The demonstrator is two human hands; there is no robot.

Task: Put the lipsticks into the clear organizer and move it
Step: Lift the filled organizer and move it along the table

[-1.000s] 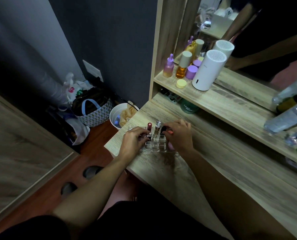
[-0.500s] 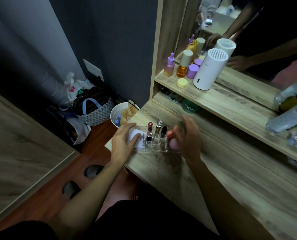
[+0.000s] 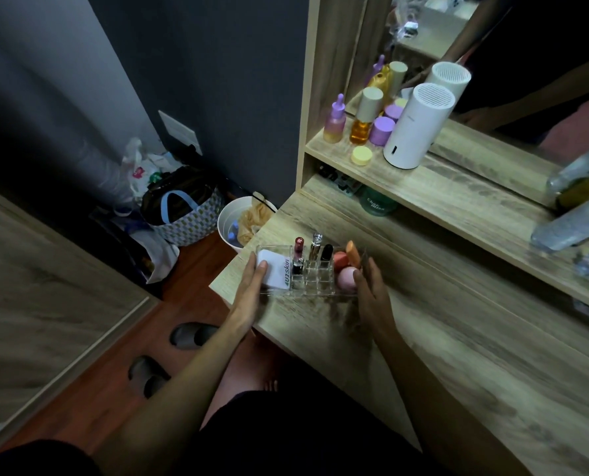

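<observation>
Organizer: clear organizer (image 3: 312, 280) on the wooden desk (image 3: 423, 338), near its left corner, between both sets of fingers.
Left hand (image 3: 251, 286): flat against the left end, fingers straight, fingertips on the white pad (image 3: 272, 267).
Right hand (image 3: 372, 290): pressed to the right end, fingers loosely extended beside the pink sponges (image 3: 346, 269).
Lipsticks (image 3: 315, 250): three upright in back slots, beyond the fingertips.
Grip: squeezed between the palms, nothing wrapped.

Organizer (image 3: 312, 276) near wall: clear and dim, edges hard to trace.
Right hand (image 3: 372, 293): blurred, contact with the organizer unclear.
Bottles (image 3: 574, 201) at right: cut by the edge.
Green jar (image 3: 377, 202): half hidden under the shelf (image 3: 457, 197).
</observation>
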